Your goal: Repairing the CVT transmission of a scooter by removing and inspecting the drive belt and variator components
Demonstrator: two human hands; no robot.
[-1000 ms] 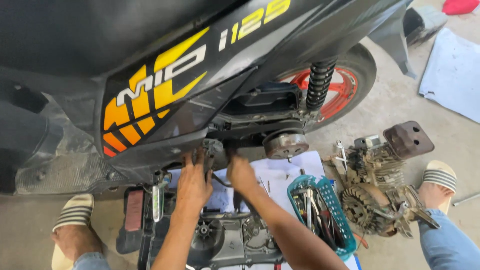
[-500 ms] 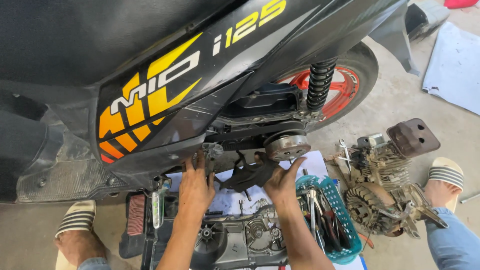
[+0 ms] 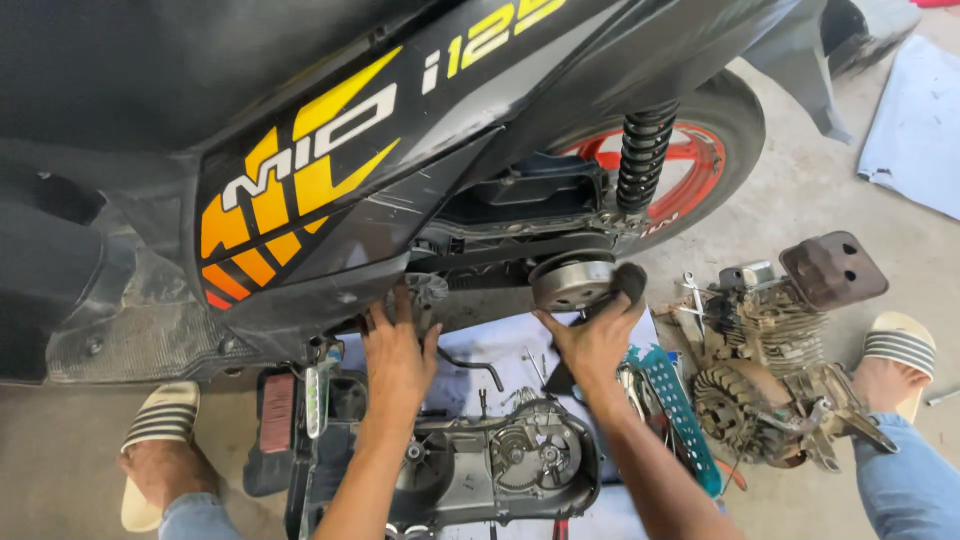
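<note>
On the concrete floor [image 3: 800, 200], the crankcase cover [image 3: 500, 465] already lies off; your left hand [image 3: 398, 345] touches the front pulley [image 3: 425, 292], your right hand [image 3: 597, 338], at 3 o'clock, cups the clutch drum [image 3: 570, 282], both unremoved.

A round metal clutch drum [image 3: 571, 283] (dull grey, worn) sits mid-frame; a drive pulley [image 3: 424, 293] lies left of it under the panel.

A black scooter body panel [image 3: 330, 180] is marked with yellow-to-orange graphics and white lettering; at two o'clock a red wheel rim [image 3: 690, 160] is ringed by a black tyre [image 3: 735, 130], beside a black shock spring [image 3: 640, 160]. White-striped sandals [image 3: 160, 425] are seen at eight o'clock, a teal perforated basket [image 3: 680, 415] at five, rusty-brown engine parts [image 3: 780, 340] at four
</note>
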